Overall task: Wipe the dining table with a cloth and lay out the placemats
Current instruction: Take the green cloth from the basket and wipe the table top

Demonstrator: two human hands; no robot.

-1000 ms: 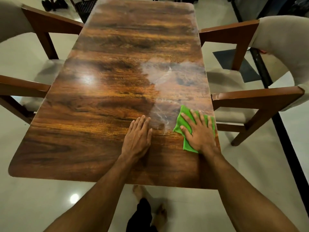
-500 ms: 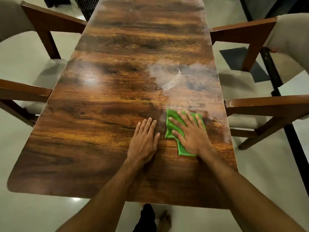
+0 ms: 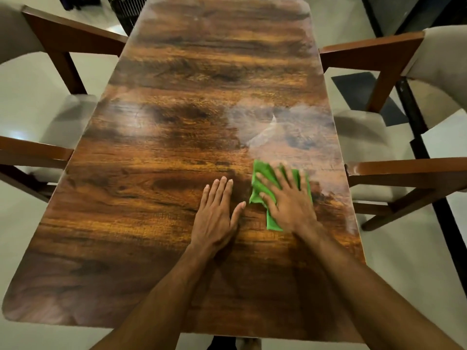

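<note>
Green cloth [image 3: 262, 184] is lying right of frame centre on the table [image 3: 177, 127], and my right grip [image 3: 290, 200] is pressing it flat, fingers spread apart, not curled. My left grip [image 3: 217, 213] is resting palm-down just beside it, fingers straight, holding nothing. Wiping step is going on; no placemats are showing. A hazy smear [image 3: 273, 127] is sitting above the cloth, so I'm judging the next stroke needs pushing up-frame through it. Glossy wood is reflecting light, with chairs [image 3: 404, 170] flanking both sides on a pale floor [image 3: 394, 261].

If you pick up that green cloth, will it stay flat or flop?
Probably floppy: the green cloth lies creased and bunched under the right hand. Looks thin, so likely light; it should slide easily on the glossy table.
</note>
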